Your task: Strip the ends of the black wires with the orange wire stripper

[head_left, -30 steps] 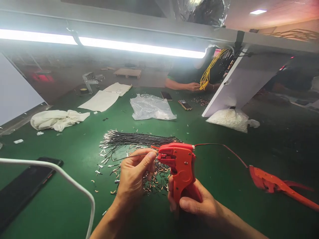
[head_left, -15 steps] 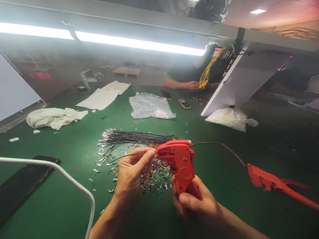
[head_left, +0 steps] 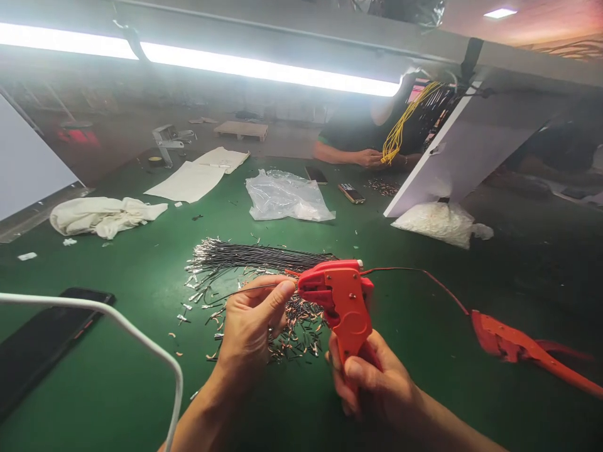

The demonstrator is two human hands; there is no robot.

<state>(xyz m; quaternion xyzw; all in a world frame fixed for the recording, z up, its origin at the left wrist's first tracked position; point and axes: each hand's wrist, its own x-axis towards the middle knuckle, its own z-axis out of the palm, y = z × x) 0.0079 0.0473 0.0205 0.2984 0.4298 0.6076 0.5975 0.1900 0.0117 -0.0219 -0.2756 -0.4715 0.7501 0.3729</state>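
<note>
The right hand (head_left: 377, 383) grips the handle of an orange pistol-shaped plastic wire stripper (head_left: 343, 300), fingers clamped round it, its nose pointing left above the green felt-covered worktop (head_left: 117, 370). The left hand (head_left: 254, 326) pinches a thin black wire (head_left: 235, 292) between thumb and forefinger, feeding its end into the stripper's mouth. The step in hand looks like seating the wire end for stripping; squeezing the handle would call for the wire to sit straight and deep enough. Just behind lies a bundle of black wires with bare metal ends (head_left: 249, 257), and under the hands a scatter of short cut pieces (head_left: 292, 333). The wire's tip inside the tool is hidden, and whether the tool has bitten is hard to make out.
</note>
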